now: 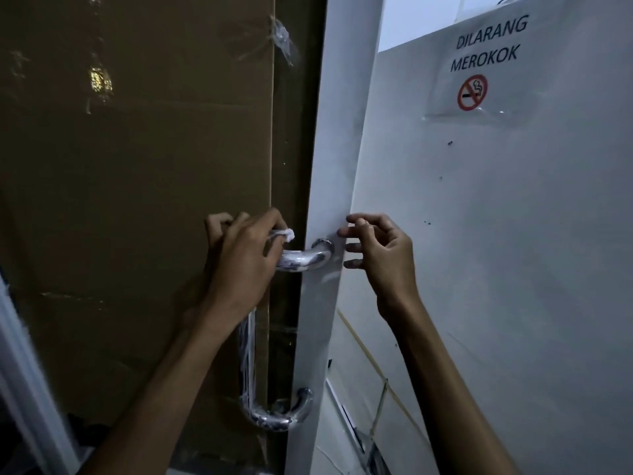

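Observation:
A chrome U-shaped pull handle (310, 257) is fixed to the white door stile (329, 166), and clear plastic wrap (247, 351) still clings to its long bar. My left hand (239, 258) grips the top bend of the handle and pinches a crumpled bit of the wrap (287, 233) between thumb and fingers. My right hand (375, 252) hovers just right of the upper mount, fingers loosely curled, thumb and forefinger close together at the stile's edge. Whether that hand pinches any film cannot be made out.
Brown cardboard (137, 186) taped with clear tape covers the panel left of the stile. A white wall (513, 252) on the right carries a no-smoking sign (479, 66) in a plastic sleeve. A white frame edge (20, 354) runs along the lower left.

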### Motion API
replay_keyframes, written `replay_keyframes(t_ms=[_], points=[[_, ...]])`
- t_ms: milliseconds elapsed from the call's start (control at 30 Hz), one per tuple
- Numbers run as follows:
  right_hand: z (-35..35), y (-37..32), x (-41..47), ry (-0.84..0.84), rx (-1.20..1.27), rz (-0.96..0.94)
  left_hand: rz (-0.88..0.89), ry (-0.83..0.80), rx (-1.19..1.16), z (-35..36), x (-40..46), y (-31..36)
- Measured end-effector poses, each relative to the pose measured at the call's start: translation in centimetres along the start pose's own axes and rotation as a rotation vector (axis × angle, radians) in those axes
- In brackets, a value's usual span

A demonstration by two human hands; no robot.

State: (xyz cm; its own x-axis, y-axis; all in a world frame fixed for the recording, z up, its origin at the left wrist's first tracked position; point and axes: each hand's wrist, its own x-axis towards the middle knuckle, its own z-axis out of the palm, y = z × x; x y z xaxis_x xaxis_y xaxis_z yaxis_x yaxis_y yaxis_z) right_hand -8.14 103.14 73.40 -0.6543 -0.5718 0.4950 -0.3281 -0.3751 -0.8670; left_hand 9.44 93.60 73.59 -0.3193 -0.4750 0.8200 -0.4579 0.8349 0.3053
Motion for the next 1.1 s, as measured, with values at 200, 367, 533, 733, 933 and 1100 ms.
replay_keyframes(t_ms=[200,367,533,733,933,1100], points=[[0.8,3.8,1.8,0.053,-0.291,-0.157,-0.052,-0.048,-0.033,1.1,-0.8,0.7],[1.5,5.2,2.7,0.010,-0.226,-0.144,0.075,-0.124,0.061,0.8,-2.0,1.9],[1.9,6.0,3.4,0.029,-0.230,-0.167,0.096,-0.108,0.085,1.1,-3.5,1.1],[2.0,5.9,3.4,0.039,-0.224,-0.164,0.156,-0.126,0.188,1.7,-3.6,1.5],[1.9,6.1,3.5,0.030,-0.241,-0.142,0.155,-0.143,0.212,1.5,-3.6,0.9],[1.9,6.3,3.6,-0.008,-0.248,-0.120,0.087,-0.131,0.185,1.5,-3.5,0.8]])
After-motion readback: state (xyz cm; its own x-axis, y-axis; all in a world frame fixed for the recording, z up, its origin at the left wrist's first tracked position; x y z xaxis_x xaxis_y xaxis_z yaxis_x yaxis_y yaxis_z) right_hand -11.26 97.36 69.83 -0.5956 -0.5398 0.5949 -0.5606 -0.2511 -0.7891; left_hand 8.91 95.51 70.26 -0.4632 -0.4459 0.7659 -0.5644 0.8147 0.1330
